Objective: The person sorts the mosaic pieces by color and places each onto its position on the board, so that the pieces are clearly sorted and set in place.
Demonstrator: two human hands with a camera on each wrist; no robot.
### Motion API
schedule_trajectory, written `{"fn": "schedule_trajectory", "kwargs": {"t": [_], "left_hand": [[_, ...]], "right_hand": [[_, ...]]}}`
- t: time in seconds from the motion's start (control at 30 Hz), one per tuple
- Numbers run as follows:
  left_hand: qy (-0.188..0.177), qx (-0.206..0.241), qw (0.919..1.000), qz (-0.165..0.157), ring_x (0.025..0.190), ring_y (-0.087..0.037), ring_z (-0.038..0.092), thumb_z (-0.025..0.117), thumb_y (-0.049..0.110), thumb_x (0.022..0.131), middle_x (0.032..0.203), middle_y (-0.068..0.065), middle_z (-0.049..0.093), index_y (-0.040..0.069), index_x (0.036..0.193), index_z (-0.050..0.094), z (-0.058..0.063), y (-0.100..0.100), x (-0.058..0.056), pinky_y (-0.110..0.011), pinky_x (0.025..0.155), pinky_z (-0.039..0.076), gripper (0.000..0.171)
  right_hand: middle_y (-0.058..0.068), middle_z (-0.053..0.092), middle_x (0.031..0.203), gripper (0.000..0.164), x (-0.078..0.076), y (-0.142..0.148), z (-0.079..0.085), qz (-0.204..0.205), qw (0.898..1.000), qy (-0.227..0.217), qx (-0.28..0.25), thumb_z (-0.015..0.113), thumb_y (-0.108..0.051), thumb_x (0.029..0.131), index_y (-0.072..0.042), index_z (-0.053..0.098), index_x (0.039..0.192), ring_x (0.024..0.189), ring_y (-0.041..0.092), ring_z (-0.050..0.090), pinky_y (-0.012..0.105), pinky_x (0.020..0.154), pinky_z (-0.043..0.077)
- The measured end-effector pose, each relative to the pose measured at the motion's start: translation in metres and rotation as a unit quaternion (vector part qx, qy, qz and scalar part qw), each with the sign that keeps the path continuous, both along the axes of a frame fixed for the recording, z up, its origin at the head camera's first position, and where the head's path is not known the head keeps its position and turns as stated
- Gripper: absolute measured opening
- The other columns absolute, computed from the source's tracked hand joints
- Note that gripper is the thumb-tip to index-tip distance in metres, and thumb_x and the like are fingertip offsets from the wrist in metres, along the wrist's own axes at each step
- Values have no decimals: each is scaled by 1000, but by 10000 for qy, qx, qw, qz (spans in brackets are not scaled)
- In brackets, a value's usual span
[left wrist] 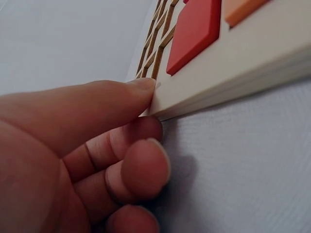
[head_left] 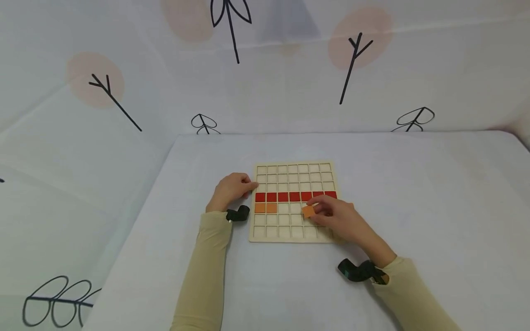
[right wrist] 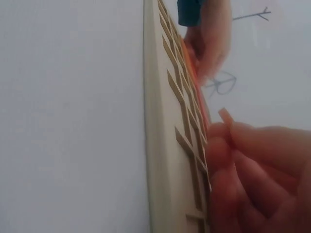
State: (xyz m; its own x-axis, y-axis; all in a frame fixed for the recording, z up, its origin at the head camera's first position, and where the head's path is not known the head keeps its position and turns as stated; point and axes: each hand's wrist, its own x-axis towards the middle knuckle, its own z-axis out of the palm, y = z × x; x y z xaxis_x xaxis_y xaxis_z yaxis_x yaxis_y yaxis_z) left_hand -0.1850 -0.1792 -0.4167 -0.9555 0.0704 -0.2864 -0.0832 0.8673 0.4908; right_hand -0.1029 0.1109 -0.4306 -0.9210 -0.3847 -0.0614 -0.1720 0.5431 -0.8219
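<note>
A pale wooden grid board (head_left: 265, 240) lies on the white surface, divided into square cells. Across its middle runs a row of red tiles (head_left: 283, 197), partly covered at the right by my hand. Two orange tiles (head_left: 266, 208) fill the left end of the row below. My right hand (head_left: 345, 220) pinches another orange tile (head_left: 308, 211) between thumb and fingers, over the right part of that row. At the board's left edge, my left hand (head_left: 233, 187) grips the rim. In the left wrist view its thumb (left wrist: 116, 94) presses on top, with curled fingers at the side.
Each wrist carries a dark camera mount, the left mount (head_left: 238, 214) beside the board and the right mount (head_left: 358, 270) below its lower right corner. White cloth (head_left: 290, 303) covers the table, and a printed cloth backdrop (head_left: 285, 92) rises behind it.
</note>
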Motion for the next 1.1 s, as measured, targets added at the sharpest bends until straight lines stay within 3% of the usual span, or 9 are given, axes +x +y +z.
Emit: {"fn": "schedule_trajectory", "kwargs": {"t": [0.7,0.87,1.1], "left_hand": [[6,3,10000,-43,64,-17,48,58,43,83,62,-1,56,14,75,57,0,0,-1,-29,58,34,30],[17,-6,10000,-53,64,-17,48,58,44,83,62,-1,56,14,75,57,-1,-1,-2,-29,58,34,30],[-59,30,10000,-15,65,-17,48,58,44,83,62,-1,56,14,75,58,0,-1,-1,-29,59,34,30]], "right_hand": [[-5,60,87,31,-14,-41,2,-309,9993,-37,203,67,-24,79,-16,60,108,79,12,55,30,71,44],[-6,60,85,30,-17,-49,2,-327,9987,81,376,67,-24,80,-16,61,108,78,12,55,30,72,44],[-9,57,79,28,-17,-56,0,-377,9961,323,729,67,-26,79,-17,61,105,71,12,50,28,63,40]]}}
